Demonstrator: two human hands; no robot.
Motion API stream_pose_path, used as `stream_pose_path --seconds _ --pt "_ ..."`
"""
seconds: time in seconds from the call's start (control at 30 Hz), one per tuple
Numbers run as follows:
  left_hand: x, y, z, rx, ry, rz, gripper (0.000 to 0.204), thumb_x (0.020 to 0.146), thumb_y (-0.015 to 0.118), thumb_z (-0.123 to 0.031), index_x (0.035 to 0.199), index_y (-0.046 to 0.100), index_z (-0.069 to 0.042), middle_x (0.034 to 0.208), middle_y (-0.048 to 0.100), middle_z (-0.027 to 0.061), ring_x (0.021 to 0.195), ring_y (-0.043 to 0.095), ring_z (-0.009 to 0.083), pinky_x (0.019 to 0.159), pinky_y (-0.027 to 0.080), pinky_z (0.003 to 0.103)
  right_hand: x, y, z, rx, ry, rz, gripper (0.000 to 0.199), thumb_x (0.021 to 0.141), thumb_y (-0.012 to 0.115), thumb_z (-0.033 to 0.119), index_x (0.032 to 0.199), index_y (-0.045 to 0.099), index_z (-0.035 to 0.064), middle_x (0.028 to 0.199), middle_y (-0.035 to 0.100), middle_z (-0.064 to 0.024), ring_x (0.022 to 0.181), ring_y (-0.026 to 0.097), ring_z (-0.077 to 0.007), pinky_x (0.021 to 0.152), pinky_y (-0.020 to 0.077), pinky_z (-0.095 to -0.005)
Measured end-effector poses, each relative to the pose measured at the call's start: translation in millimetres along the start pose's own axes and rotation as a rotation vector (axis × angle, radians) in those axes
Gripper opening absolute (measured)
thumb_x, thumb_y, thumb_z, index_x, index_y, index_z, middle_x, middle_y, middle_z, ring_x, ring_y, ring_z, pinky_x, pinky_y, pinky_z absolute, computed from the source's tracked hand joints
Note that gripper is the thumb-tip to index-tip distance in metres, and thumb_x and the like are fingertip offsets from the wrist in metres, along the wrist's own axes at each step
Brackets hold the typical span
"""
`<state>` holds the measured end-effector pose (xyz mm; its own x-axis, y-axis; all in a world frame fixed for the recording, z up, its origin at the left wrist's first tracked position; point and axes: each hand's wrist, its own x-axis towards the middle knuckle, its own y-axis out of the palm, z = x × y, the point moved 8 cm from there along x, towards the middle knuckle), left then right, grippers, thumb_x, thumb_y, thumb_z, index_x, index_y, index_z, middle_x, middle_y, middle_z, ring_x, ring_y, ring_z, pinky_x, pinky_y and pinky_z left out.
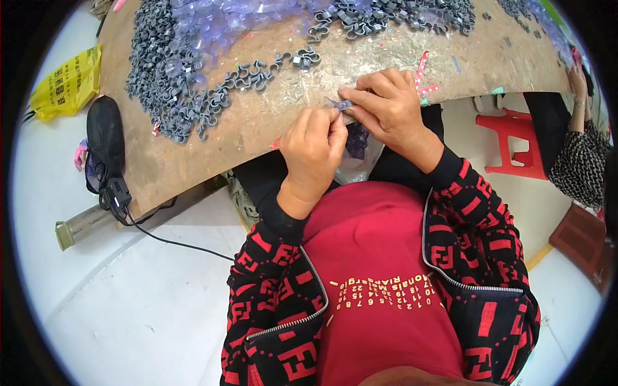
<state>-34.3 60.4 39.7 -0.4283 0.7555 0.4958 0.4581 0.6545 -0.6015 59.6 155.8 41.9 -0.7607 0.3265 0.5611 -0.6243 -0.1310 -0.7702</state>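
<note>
My left hand (311,149) and my right hand (394,107) meet over the near edge of the wooden table (277,116). Both are closed, fingertips pinched on a small translucent purple suction cup (342,103). Fingers cover much of it, so I cannot make out whether a clip is joined to it. Loose grey plastic clips (261,76) lie in a trail beyond my left hand. They lead into a big heap of grey clips (154,71) at the left. Clear purple suction cups (219,26) are piled at the far side.
More grey clips (399,18) are heaped at the back. Red dotted strips (422,67) lie beyond my right hand. A yellow bag (67,83) and a black corded object (106,138) are at the left. Right of me are a red stool (515,138) and another person's arm (579,96).
</note>
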Motion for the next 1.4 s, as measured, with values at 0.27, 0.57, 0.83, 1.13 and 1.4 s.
stream_pose_path --seconds 0.27,0.57,0.83,1.13,1.4 --pt "5.3 -4.6 -0.4 -0.092 0.015 0.08 0.013 0.076 0.067 -0.002 0.083 0.057 -0.005 0.073 0.057 0.0107 0.061 0.058 0.0304 0.053 0.045 0.039 3.8 -0.4 -8.0 0.182 0.119 0.048 0.03 0.073 0.073 0.017 0.103 0.07 0.0144 0.093 0.061 -0.0028 0.086 0.055 -0.0216 0.077 0.039 -0.0345" --pt "11.8 -0.3 4.2 -0.231 -0.101 0.196 0.02 0.075 0.07 -0.002 0.092 0.059 -0.004 0.084 0.061 0.0096 0.063 0.061 0.0228 0.055 0.048 0.032 6.4 5.8 -10.5 0.393 0.104 0.028 0.023 0.072 0.072 0.011 0.094 0.068 0.0094 0.088 0.059 -0.0066 0.087 0.058 -0.0272 0.075 0.0471 -0.036" --pt "19.3 2.9 11.9 -0.402 -0.076 0.2 0.026 0.074 0.072 -0.001 0.097 0.061 -0.003 0.094 0.064 0.0096 0.068 0.063 0.0205 0.059 0.05 0.031 9.8 8.1 -13.9 0.488 0.158 0.102 0.017 0.074 0.07 0.007 0.09 0.065 0.0062 0.088 0.058 -0.0079 0.083 0.06 -0.0283 0.071 0.0488 -0.0356" --pt "18.1 0.9 -3.8 -0.157 0.091 0.117 0.018 0.073 0.067 0.004 0.086 0.058 -0.004 0.086 0.061 0.0112 0.076 0.06 0.029 0.065 0.049 0.037 16.9 10.1 -10.8 0.428 0.118 0.234 0.02 0.073 0.07 0.003 0.092 0.064 0.004 0.089 0.058 -0.0079 0.082 0.061 -0.0265 0.069 0.0496 -0.0333" --pt "24.9 2.4 -12.0 -0.048 0.111 0.208 0.015 0.074 0.065 0.002 0.084 0.056 -0.004 0.082 0.056 0.0115 0.075 0.057 0.031 0.065 0.046 0.039 25.3 9.8 -4.9 0.395 0.089 0.284 0.02 0.07 0.068 0.0 0.088 0.061 0.0031 0.085 0.056 -0.0096 0.078 0.06 -0.0302 0.065 0.0488 -0.0361"
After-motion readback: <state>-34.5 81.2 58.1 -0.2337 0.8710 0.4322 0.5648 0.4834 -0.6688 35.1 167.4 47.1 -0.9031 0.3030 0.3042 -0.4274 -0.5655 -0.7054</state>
